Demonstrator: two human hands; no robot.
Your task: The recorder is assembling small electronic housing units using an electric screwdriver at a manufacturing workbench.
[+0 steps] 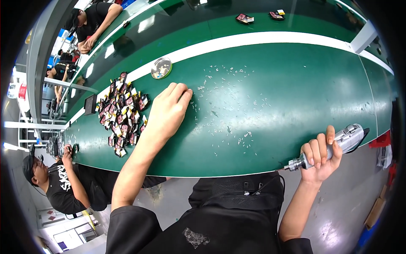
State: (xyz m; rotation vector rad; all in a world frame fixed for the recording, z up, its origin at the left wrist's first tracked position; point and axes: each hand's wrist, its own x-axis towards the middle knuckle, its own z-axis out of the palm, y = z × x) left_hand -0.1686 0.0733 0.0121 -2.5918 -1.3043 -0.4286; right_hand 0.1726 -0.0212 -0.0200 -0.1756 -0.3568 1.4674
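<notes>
My left hand (170,106) is over the green work table (296,93), its fingers drawn together; whatever they pinch is too small or hidden to name. Just left of that hand lies a heap of small black parts (122,112) with pink, white and yellow patches. Many tiny white slivers (230,99) are scattered on the table to its right. My right hand (319,154) wraps round a silver-grey electric screwdriver (344,142) at the table's near edge. The tool's thin tip (282,169) points left, and a dark cord shows at its rear end.
A round dish (161,68) with small light pieces stands behind the heap, near a black tray (90,104). Past a white ledge (253,38), two black parts (244,18) lie on another green surface. Other people (69,180) work at the left. A grey post (364,37) rises at far right.
</notes>
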